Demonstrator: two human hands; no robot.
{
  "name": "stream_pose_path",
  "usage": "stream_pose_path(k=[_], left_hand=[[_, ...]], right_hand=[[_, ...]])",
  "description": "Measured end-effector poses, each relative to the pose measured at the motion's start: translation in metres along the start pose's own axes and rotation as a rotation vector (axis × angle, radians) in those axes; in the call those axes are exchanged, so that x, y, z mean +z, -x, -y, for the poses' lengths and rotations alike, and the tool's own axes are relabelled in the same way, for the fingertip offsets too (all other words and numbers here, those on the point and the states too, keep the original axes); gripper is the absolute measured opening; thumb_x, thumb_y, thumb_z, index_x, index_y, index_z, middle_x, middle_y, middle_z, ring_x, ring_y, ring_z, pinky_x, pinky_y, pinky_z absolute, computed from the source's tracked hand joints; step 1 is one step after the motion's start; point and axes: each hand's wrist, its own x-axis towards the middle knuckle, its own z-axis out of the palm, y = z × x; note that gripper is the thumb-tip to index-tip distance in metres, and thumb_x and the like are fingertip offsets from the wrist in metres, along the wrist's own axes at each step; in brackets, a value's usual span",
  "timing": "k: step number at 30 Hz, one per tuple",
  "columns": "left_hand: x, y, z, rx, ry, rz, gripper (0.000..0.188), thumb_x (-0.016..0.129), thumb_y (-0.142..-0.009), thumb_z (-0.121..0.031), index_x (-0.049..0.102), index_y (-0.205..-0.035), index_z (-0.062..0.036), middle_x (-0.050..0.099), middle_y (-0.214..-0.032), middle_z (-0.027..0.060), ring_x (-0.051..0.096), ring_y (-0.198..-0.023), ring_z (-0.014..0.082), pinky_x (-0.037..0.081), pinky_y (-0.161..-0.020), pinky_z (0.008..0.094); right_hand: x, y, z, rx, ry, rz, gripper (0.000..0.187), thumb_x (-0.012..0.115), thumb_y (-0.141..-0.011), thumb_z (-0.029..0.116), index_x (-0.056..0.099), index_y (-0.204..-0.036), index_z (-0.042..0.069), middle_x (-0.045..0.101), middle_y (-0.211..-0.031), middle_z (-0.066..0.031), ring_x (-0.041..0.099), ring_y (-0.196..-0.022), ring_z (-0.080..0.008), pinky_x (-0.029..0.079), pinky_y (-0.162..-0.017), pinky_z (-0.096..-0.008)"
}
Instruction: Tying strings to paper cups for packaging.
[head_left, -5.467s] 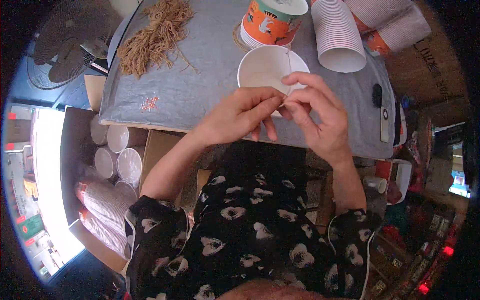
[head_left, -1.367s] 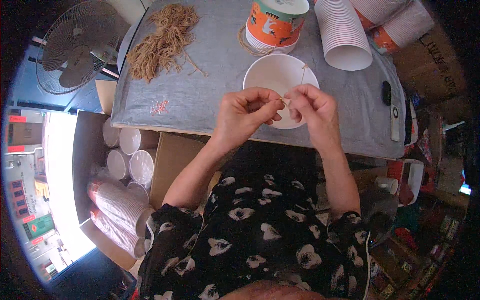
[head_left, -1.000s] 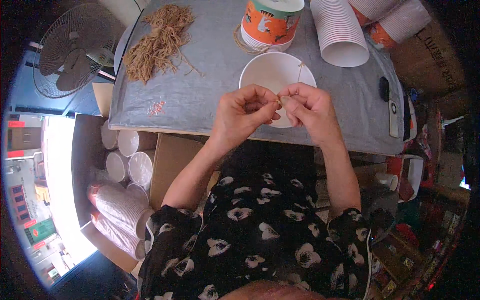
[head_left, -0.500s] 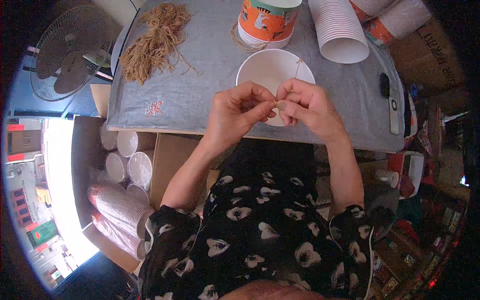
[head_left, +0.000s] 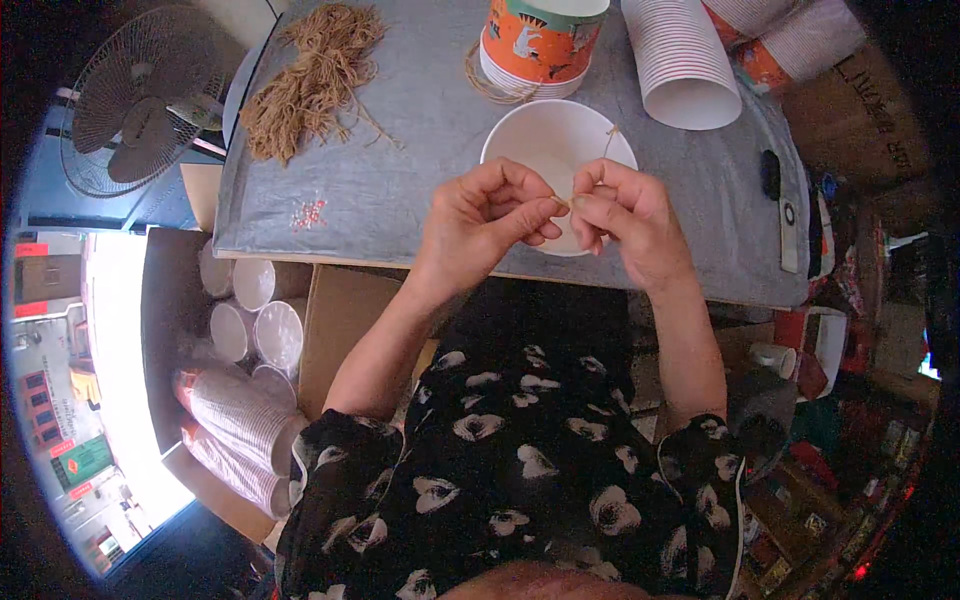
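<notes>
Both my hands are raised at the table's near edge, over the open mouth of a white paper tub (head_left: 515,135). My left hand (head_left: 470,225) pinches a bit of thin brown twine between thumb and forefinger. Close beside it, my right hand (head_left: 640,225) is closed in a pinch on the twine too, with a small gap between the fingertips. A thin length of twine (head_left: 609,143) rises above my right fingers to a knotted end at the tub's far rim. The exact shape of the pinched part is too small to make out.
A bundle of brown twine (head_left: 315,80) and small red-and-white bits (head_left: 308,214) lie on the grey-covered table (head_left: 400,200). Stacked orange patterned tubs (head_left: 540,50) and white nested tubs (head_left: 685,65) stand behind. Left are a fan (head_left: 145,110) and a carton (head_left: 335,320) with more tubs.
My fingertips have drawn slightly apart, the right hand shifting a little to the right. The white tub and the upright twine end sit slightly farther right.
</notes>
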Motion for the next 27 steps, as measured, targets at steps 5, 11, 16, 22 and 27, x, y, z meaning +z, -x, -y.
stream_pose_path(k=[5,11,16,22,27], left_hand=[[-0.001,0.000,-0.002,0.013,0.020,0.021,0.011,0.066,-0.093,-0.006,0.060,-0.100,-0.0001,0.071,-0.092,0.0078,0.069,-0.078,0.0123,0.056,-0.066,0.0236],[-0.002,0.000,0.000,-0.003,-0.022,0.018,0.011,0.066,-0.093,-0.006,0.060,-0.100,0.0004,0.071,-0.093,0.0088,0.070,-0.079,0.0133,0.057,-0.066,0.0242],[-0.003,-0.001,-0.003,-0.035,0.020,0.014,0.013,0.065,-0.094,-0.007,0.060,-0.103,0.0012,0.071,-0.094,0.0095,0.070,-0.079,0.0139,0.057,-0.067,0.0249],[-0.004,-0.001,-0.016,-0.133,-0.005,0.081,0.024,0.060,-0.099,-0.018,0.061,-0.112,0.0023,0.071,-0.096,0.0100,0.069,-0.080,0.0135,0.056,-0.068,0.0246],[-0.011,-0.005,-0.021,-0.251,-0.088,0.213,0.030,0.057,-0.101,-0.026,0.062,-0.112,0.0015,0.071,-0.094,0.0095,0.069,-0.079,0.0133,0.056,-0.070,0.0238]], right_hand=[[0.003,0.002,0.004,0.023,-0.005,-0.075,0.022,0.060,-0.094,0.020,0.060,-0.105,0.001,0.059,-0.069,-0.0011,0.054,-0.057,-0.0067,0.041,-0.049,-0.0194],[0.011,0.000,0.005,-0.004,0.194,-0.130,0.016,0.063,-0.094,0.016,0.065,-0.099,0.001,0.063,-0.073,0.0001,0.056,-0.060,-0.0044,0.042,-0.051,-0.0190],[0.003,-0.001,-0.004,-0.038,0.136,-0.141,0.013,0.065,-0.093,0.014,0.066,-0.096,0.002,0.063,-0.074,0.0009,0.055,-0.061,-0.0034,0.043,-0.052,-0.0185],[0.005,-0.003,0.000,-0.100,0.158,-0.166,0.011,0.064,-0.094,0.012,0.066,-0.096,0.002,0.062,-0.073,0.0017,0.053,-0.062,-0.0030,0.043,-0.056,-0.0191],[0.003,-0.004,0.001,-0.131,0.202,-0.153,0.010,0.064,-0.094,0.011,0.066,-0.096,0.001,0.060,-0.073,0.0021,0.052,-0.063,-0.0032,0.042,-0.057,-0.0197]])
